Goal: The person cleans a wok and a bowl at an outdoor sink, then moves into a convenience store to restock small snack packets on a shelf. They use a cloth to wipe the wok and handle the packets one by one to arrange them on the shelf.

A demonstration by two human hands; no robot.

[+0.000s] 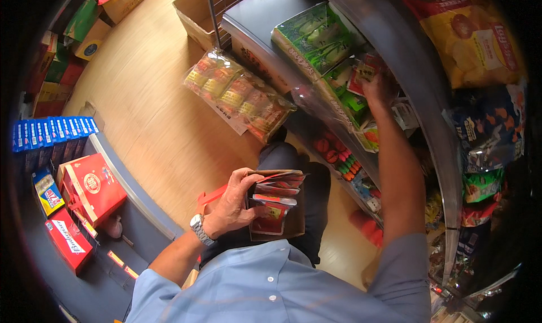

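My left hand (237,204), with a metal watch on the wrist, grips the left side of an open cardboard box (298,228) above my lap. Its thumb lies on the red snack packets (269,219) standing inside. My right hand (379,86) reaches into the shelf on the right and has its fingers on a red packet (360,75). That packet is over a green display box (338,96) holding green packets. Beyond it on the same shelf lies another green display box (313,35) of green packets.
A plastic-wrapped multipack (241,94) juts out from the shelf's left end. Hanging chip bags (474,43) line the far right. Red boxes (95,187) stand on the left shelf (139,221). Cartons (91,39) are stacked at upper left, and an open carton (190,20) stands behind the black shelf.
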